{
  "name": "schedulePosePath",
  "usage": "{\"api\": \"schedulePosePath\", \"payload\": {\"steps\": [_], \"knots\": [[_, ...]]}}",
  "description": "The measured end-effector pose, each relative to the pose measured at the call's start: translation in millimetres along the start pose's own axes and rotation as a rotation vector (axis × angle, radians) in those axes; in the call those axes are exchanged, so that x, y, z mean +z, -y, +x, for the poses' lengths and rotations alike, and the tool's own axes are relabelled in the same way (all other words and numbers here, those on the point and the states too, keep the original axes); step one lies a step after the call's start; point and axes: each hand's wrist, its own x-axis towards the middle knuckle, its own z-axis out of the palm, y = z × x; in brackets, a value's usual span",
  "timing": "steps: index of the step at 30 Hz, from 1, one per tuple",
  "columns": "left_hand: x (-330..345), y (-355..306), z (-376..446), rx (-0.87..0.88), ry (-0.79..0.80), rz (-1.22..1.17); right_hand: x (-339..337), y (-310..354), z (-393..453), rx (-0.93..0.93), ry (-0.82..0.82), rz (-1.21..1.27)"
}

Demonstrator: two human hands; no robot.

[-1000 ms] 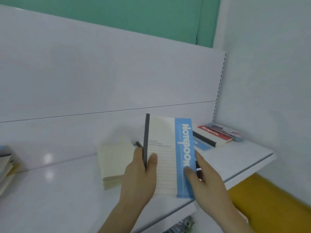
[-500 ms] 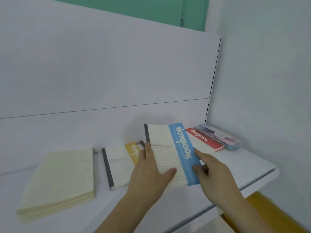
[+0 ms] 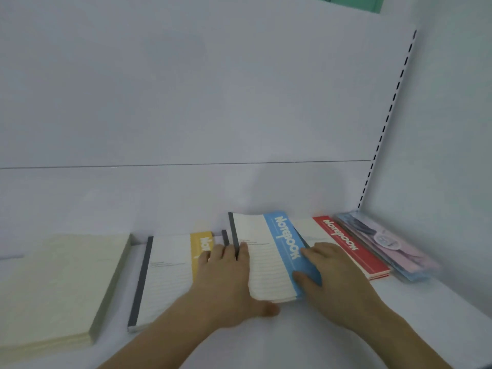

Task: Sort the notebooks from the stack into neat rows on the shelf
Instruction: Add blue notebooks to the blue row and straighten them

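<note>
A blue-banded notebook with a dark spine lies slightly bowed on the white shelf, over another dark-spined notebook that peeks out at its left. My left hand holds its spine edge, with the thumb at the near corner. My right hand pinches the blue edge, thumb on the cover. A yellow-banded notebook pile lies to the left and a red-banded pile to the right.
A thick cream stack sits at the far left of the shelf. Pink and blue wrapped items lie against the right wall. A white back panel rises behind the row.
The blue notebook has come down from upright in my hands to nearly flat on the shelf between the yellow and red piles. The view has swung left.
</note>
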Motion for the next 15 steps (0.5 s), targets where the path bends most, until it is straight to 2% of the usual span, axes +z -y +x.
{"api": "schedulePosePath", "payload": {"steps": [5, 10, 15], "knots": [[13.2, 2.5, 8.3, -0.041, 0.072, 0.078, 15.8, -22.6, 24.5, -0.220, 0.030, -0.072], [10.6, -3.8, 6.9, -0.101, 0.142, 0.126, 25.7, -34.8, 31.9, -0.331, 0.048, -0.147], [4.5, -1.4, 8.9, -0.072, 0.189, 0.104, 19.9, -37.0, 29.9, -0.414, 0.076, -0.208]]}}
